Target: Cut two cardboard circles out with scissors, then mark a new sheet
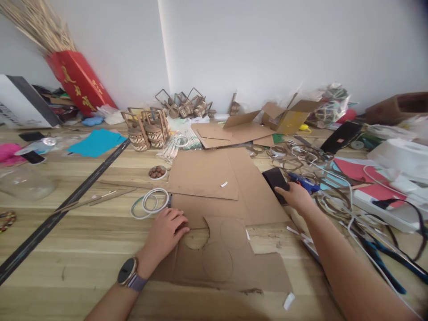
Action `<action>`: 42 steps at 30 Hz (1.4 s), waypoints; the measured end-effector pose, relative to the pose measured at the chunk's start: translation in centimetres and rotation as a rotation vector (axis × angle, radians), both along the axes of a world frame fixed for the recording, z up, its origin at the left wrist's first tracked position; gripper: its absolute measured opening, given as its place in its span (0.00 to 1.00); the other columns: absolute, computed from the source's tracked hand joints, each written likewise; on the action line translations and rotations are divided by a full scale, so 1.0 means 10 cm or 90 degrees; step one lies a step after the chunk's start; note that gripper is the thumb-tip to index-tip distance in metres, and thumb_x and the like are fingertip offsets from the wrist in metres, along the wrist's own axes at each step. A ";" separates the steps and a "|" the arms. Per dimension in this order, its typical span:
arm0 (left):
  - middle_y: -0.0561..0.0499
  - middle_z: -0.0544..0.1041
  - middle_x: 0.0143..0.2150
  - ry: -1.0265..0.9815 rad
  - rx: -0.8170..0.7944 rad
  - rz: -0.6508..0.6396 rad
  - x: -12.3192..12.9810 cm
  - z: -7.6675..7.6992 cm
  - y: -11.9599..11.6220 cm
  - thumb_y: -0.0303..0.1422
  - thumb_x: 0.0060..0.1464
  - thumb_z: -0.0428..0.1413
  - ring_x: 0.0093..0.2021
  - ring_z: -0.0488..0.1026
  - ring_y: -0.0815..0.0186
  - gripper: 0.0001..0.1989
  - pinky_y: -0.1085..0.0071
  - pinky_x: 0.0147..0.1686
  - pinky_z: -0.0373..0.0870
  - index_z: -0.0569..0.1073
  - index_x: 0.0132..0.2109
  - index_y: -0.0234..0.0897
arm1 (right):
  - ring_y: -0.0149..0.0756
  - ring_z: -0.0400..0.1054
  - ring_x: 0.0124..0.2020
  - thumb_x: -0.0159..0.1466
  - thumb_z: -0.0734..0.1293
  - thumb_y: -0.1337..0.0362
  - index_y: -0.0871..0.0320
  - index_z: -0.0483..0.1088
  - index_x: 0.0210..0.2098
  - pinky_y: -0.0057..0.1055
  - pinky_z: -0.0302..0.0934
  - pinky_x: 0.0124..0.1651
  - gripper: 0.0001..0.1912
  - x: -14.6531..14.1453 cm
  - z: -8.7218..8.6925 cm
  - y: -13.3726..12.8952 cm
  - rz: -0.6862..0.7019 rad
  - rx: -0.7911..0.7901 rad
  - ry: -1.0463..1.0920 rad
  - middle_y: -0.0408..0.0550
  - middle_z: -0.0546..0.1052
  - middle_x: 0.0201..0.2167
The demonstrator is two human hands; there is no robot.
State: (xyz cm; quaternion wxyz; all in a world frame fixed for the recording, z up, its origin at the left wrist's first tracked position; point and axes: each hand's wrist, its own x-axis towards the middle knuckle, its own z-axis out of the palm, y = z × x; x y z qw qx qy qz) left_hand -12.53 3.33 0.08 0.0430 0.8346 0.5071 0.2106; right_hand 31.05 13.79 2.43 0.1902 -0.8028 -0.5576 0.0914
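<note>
At the right of the cardboard, my right hand (296, 196) is closed on the near edge of a black phone (276, 180), thumb on top. My left hand (169, 229) lies with fingers loosely spread, palm down on the left edge of the brown cardboard. Beside its fingertips are white rings (155, 200) and the dark tip of a pen-like thing (170, 199). Just right of that hand lies a cut cardboard piece (247, 263) with drawn circles and a round notch. Larger cardboard sheets (207, 171) are spread behind it.
Small woven lantern-like baskets (154, 133) stand at the back left, near a bowl of brown balls (157, 172). Blue sheets (96, 142) lie farther left. On the right are a blue glue gun (304, 182), tangled strips (331, 200), blue-handled pliers (384, 258) and a white cable (351, 223).
</note>
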 end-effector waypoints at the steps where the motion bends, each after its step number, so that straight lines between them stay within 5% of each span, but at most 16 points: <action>1: 0.47 0.81 0.45 0.003 0.001 -0.001 0.00 0.00 0.00 0.31 0.59 0.60 0.47 0.74 0.54 0.03 0.55 0.49 0.70 0.79 0.40 0.41 | 0.41 0.74 0.45 0.70 0.68 0.61 0.59 0.71 0.52 0.42 0.71 0.47 0.13 0.01 0.00 -0.08 -0.022 0.023 0.047 0.51 0.75 0.50; 5: 0.47 0.80 0.45 0.007 0.005 0.001 0.01 -0.01 0.00 0.31 0.58 0.61 0.47 0.74 0.54 0.02 0.56 0.48 0.71 0.78 0.40 0.41 | 0.40 0.73 0.47 0.72 0.65 0.58 0.53 0.73 0.50 0.39 0.70 0.48 0.10 0.06 0.07 -0.40 -0.099 0.170 0.266 0.51 0.76 0.51; 10: 0.47 0.79 0.45 0.005 0.007 0.004 0.02 -0.03 0.00 0.33 0.59 0.61 0.47 0.73 0.55 0.04 0.57 0.48 0.70 0.77 0.42 0.41 | 0.55 0.74 0.53 0.74 0.41 0.50 0.53 0.71 0.58 0.47 0.70 0.41 0.34 -0.06 0.26 -0.59 -0.075 0.324 0.589 0.68 0.76 0.54; 14: 0.47 0.78 0.45 0.012 -0.001 0.003 0.02 -0.03 0.00 0.33 0.58 0.62 0.47 0.72 0.55 0.05 0.57 0.48 0.70 0.77 0.43 0.40 | 0.54 0.73 0.55 0.73 0.38 0.52 0.47 0.75 0.54 0.55 0.66 0.47 0.37 -0.22 0.33 -0.66 -0.054 0.372 0.810 0.61 0.76 0.56; 20: 0.46 0.77 0.46 0.017 -0.019 -0.003 0.01 -0.03 0.00 0.30 0.56 0.64 0.49 0.71 0.53 0.08 0.54 0.49 0.70 0.77 0.44 0.38 | 0.49 0.77 0.46 0.73 0.41 0.52 0.48 0.79 0.43 0.52 0.71 0.39 0.36 -0.28 0.31 -0.63 -0.205 0.338 1.032 0.53 0.80 0.50; 24: 0.46 0.77 0.46 0.017 -0.028 -0.006 0.01 -0.03 0.00 0.30 0.55 0.64 0.49 0.71 0.52 0.09 0.54 0.49 0.70 0.77 0.44 0.38 | 0.48 0.78 0.40 0.71 0.47 0.45 0.47 0.80 0.42 0.47 0.73 0.32 0.32 -0.29 0.31 -0.59 -0.267 0.316 1.091 0.53 0.80 0.50; 31: 0.45 0.77 0.46 0.015 -0.038 -0.008 0.01 -0.02 0.00 0.30 0.56 0.64 0.49 0.71 0.52 0.08 0.53 0.50 0.70 0.77 0.44 0.37 | 0.50 0.78 0.33 0.66 0.59 0.43 0.44 0.81 0.43 0.48 0.73 0.33 0.22 -0.30 0.25 -0.63 -0.250 0.303 1.101 0.55 0.83 0.41; 42: 0.46 0.77 0.46 0.009 -0.039 -0.009 0.01 -0.04 0.00 0.29 0.56 0.64 0.49 0.71 0.53 0.08 0.52 0.50 0.69 0.77 0.44 0.39 | 0.48 0.79 0.35 0.70 0.54 0.45 0.43 0.79 0.46 0.48 0.74 0.35 0.24 -0.21 0.20 -0.63 -0.186 0.233 1.125 0.52 0.84 0.39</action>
